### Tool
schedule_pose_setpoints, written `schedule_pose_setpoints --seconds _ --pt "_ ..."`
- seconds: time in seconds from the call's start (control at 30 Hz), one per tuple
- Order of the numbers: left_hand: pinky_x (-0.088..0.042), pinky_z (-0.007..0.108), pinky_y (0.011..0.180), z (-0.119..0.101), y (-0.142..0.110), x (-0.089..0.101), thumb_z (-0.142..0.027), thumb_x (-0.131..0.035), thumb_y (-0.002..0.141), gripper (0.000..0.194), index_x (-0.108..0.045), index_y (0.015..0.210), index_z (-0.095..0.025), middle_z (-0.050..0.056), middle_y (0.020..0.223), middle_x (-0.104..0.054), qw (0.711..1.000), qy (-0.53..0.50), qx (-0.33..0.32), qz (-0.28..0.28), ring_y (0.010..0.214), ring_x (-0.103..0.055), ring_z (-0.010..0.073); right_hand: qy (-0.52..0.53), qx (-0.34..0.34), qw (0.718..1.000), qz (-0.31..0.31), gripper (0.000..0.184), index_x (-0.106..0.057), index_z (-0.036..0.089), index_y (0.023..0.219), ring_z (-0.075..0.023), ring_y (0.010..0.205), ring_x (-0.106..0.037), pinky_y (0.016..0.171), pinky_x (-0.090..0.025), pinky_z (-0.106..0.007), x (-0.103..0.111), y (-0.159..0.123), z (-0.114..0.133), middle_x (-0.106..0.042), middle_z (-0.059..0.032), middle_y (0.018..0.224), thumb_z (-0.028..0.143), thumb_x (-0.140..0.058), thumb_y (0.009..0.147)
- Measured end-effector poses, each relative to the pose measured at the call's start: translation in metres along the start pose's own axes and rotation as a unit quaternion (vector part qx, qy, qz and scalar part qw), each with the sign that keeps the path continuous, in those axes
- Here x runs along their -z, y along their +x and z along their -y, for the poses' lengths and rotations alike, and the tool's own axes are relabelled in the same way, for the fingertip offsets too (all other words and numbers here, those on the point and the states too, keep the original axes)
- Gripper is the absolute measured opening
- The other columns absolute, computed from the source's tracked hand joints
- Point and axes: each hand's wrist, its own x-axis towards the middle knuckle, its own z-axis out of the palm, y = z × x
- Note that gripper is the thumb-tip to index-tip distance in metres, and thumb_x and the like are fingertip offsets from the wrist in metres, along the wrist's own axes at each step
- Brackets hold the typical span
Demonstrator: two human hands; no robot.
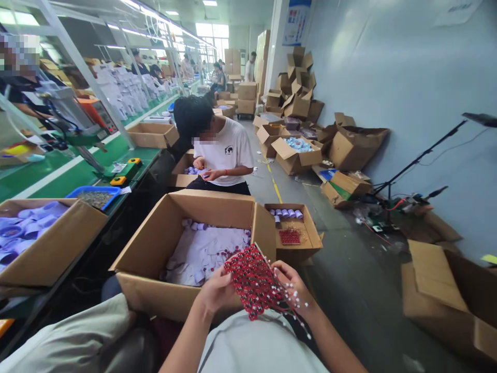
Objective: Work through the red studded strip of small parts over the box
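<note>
Both my hands grip a red studded mat (254, 280) of small components over my lap, just at the near edge of a large open cardboard box (155, 248) — the left hand (215, 292) pinching its left side, the right hand (291, 285) closed around its right edge, where thin white-tipped leads hang loose. The box holds pale lilac pieces (202, 254). Touching its far right corner stands a smaller open carton (306, 233) with lilac rolls and another red mat (289, 237) inside. Across the floor a seated co-worker in a white T-shirt (225, 153) bends over another box, hands busy — beside the green conveyor table (73, 176).
</note>
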Motion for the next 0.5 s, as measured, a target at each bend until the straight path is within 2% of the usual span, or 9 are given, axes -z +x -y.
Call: schedule_pose_setpoints --seconds 0.07,0.2,0.3,0.37,0.5 --pt "-0.051 0.034 0.081 0.019 -0.001 -0.001 -0.033 -0.091 0.043 0.091 -0.057 0.126 -0.021 0.006 0.086 -0.076 1.000 -0.006 -0.002 -0.012 0.081 -0.070 0.0242 -0.087 0.031 0.996 -0.005 0.046 -0.057 0.020 0.076 -0.0101 0.057 -0.043 0.055 -0.036 -0.024 0.007 -0.007 0.001 -0.051 0.0044 0.062 0.066 -0.062 0.070" --pt "-0.052 0.037 0.083 0.037 -0.001 -0.006 -0.026 -0.087 0.056 0.073 -0.056 0.122 -0.024 0.007 0.099 -0.075 0.999 0.004 0.024 -0.028 0.091 -0.070 0.0254 -0.210 0.052 0.976 0.001 0.037 -0.060 0.020 0.083 -0.0134 0.067 -0.051 0.061 -0.040 -0.025 0.020 -0.018 -0.003 -0.059 0.0015 0.071 0.056 -0.053 0.082" --pt "-0.054 0.039 0.084 0.035 0.006 -0.013 -0.030 -0.087 0.056 0.057 -0.060 0.106 -0.021 0.008 0.097 -0.075 0.996 0.018 -0.012 -0.092 0.089 -0.071 0.0258 -0.282 0.057 0.958 0.014 0.031 -0.058 0.019 0.078 -0.0124 0.063 -0.048 0.060 -0.038 -0.024 0.023 -0.020 -0.010 -0.057 0.0023 0.067 0.048 -0.050 0.085" --pt "-0.055 0.041 0.084 0.030 0.012 -0.018 -0.036 -0.087 0.054 0.054 -0.061 0.098 -0.018 0.008 0.092 -0.075 0.991 0.021 -0.028 -0.130 0.084 -0.071 0.0264 -0.306 0.067 0.949 0.039 0.032 -0.057 0.019 0.074 -0.0121 0.062 -0.046 0.060 -0.037 -0.024 0.021 -0.018 -0.013 -0.057 0.0021 0.065 0.046 -0.048 0.087" --pt "-0.056 0.038 0.076 0.017 0.016 -0.028 -0.039 -0.086 0.053 0.049 -0.065 0.090 -0.015 0.008 0.083 -0.075 0.989 0.035 -0.024 -0.139 0.074 -0.071 0.0249 -0.298 0.103 0.946 0.078 0.039 -0.060 0.017 0.078 -0.0132 0.065 -0.047 0.063 -0.040 -0.025 0.013 -0.014 -0.013 -0.059 -0.0003 0.069 0.045 -0.036 0.092"
